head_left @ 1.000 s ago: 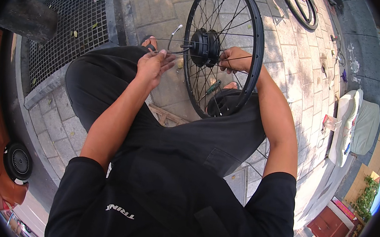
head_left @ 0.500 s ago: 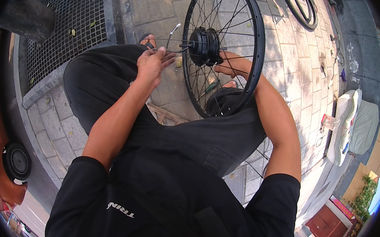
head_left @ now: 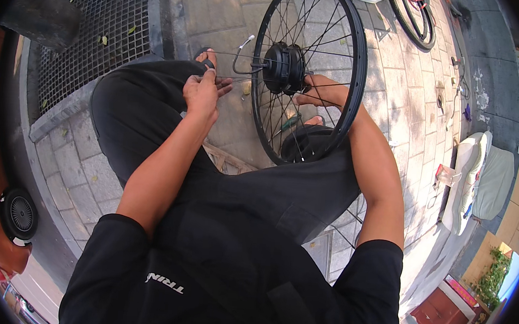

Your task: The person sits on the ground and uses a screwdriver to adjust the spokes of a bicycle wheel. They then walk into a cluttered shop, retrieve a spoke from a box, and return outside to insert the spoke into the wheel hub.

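Note:
A black spoked bicycle wheel (head_left: 357, 84) stands upright between my knees, with a bulky black hub motor (head_left: 285, 67) at its centre. A grey cable (head_left: 239, 54) curls out of the hub toward my left side. My left hand (head_left: 203, 91) rests on my left knee and pinches thin spokes running to the hub. My right hand (head_left: 318, 90) reaches through the spokes on the wheel's right side and holds it just beside the hub. I sit in black trousers and a black shirt.
A metal grate (head_left: 92, 30) lies at the upper left beside paving stones. Another wheel (head_left: 415, 21) lies at the top right. A small dark wheel (head_left: 19, 215) sits at the left edge. White and grey cushions (head_left: 477, 181) lie to the right.
The wheel and both hands have shifted slightly; my left hand has slid a little lower along the spokes. Grips look the same.

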